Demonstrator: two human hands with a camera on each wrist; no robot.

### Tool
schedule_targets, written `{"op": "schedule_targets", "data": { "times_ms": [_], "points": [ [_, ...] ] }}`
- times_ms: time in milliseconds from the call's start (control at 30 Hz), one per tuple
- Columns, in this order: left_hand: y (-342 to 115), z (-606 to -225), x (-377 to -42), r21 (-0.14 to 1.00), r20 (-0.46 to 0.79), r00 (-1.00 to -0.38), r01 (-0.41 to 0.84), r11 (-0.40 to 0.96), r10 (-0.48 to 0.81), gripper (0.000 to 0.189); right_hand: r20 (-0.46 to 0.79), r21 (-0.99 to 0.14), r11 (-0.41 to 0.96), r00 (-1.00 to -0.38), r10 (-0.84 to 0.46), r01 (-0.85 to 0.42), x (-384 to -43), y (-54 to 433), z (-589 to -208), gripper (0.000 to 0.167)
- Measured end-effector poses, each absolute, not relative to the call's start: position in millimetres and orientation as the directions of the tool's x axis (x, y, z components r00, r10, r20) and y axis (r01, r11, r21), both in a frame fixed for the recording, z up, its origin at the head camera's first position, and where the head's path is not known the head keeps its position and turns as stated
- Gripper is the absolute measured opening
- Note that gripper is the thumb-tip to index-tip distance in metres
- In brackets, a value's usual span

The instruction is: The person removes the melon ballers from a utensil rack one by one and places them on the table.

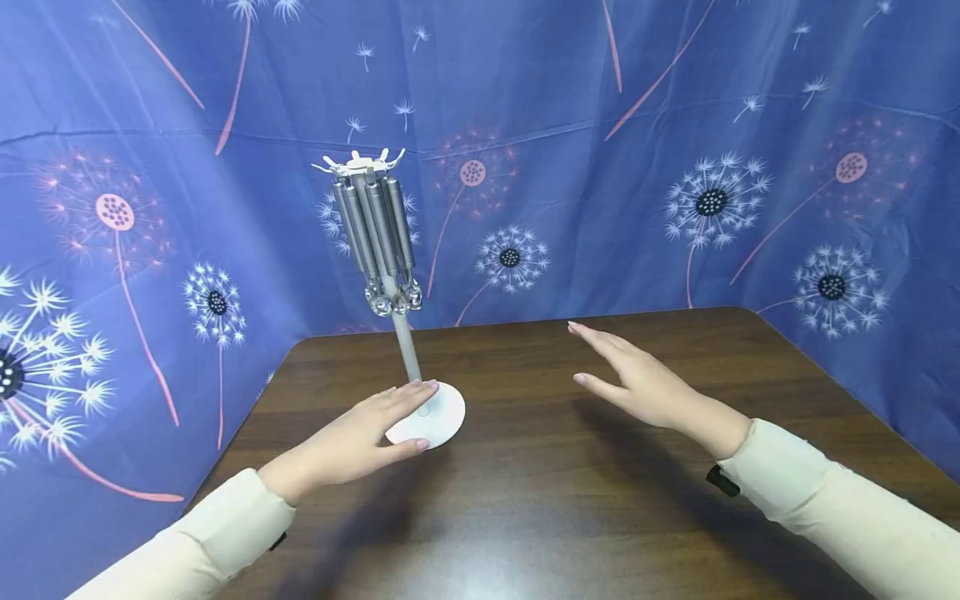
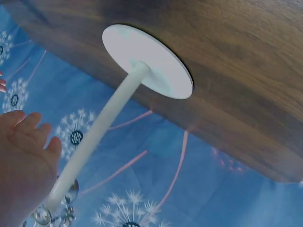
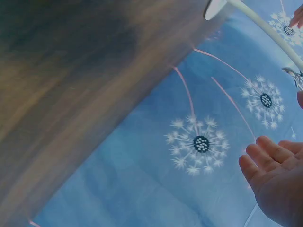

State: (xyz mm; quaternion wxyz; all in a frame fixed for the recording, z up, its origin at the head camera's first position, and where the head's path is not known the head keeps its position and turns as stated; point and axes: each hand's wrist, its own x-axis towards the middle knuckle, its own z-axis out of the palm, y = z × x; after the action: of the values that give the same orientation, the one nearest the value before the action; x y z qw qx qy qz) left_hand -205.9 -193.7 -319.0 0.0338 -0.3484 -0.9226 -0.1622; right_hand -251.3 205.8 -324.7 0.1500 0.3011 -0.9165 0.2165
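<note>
Head view, from the left: the left hand (image 1: pixel 360 440) holds nothing, fingers extended, overlapping the round base (image 1: pixel 444 418) of a white stand (image 1: pixel 406 343) on the left part of the brown table (image 1: pixel 517 500). The stand's long axis rises from there, leaning left in this view; metal utensils (image 1: pixel 381 229) hang, rounded ends down, below a pronged top (image 1: pixel 363 164). Well right, the right hand (image 1: pixel 648 385) is likewise extended and grips nothing. Left wrist view bares the joint of pole (image 2: pixel 102 123) and base, hidden by fingers in head view; only the latter shows the pronged top.

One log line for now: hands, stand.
left hand: empty, near stand | right hand: empty, above table | stand: on table, utensils hanging
</note>
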Motion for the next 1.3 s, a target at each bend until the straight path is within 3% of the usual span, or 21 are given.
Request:
{"op": "schedule_targets", "data": {
  "times_ms": [233, 667, 933, 1300],
  "points": [
    [-205.1, -297.6, -198.5, 0.319, 0.205, -0.8, 0.6, 0.734, 0.564, 0.061, 0.426, -0.317, 0.71, -0.763, -0.486, -0.629, -262.9, 198.9, -310.0, 0.066],
    [-217.5, -281.9, -201.4, 0.408, 0.165, -0.835, 0.543, 0.734, 0.525, 0.065, 0.409, -0.388, 0.683, -0.78, -0.474, -0.619, -274.5, 192.7, -289.9, 0.069],
    [-224.7, -277.1, -209.5, 0.452, 0.181, -0.844, 0.527, 0.72, 0.504, 0.06, 0.372, -0.529, 0.618, -0.813, -0.448, -0.582, -280.1, 189.0, -278.9, 0.066],
    [-237.5, -259.0, -219.4, 0.53, 0.217, -0.874, 0.479, 0.7, 0.434, 0.049, 0.372, -0.621, 0.562, -0.837, -0.402, -0.546, -291.5, 187.6, -267.5, 0.064]
  ]
}}
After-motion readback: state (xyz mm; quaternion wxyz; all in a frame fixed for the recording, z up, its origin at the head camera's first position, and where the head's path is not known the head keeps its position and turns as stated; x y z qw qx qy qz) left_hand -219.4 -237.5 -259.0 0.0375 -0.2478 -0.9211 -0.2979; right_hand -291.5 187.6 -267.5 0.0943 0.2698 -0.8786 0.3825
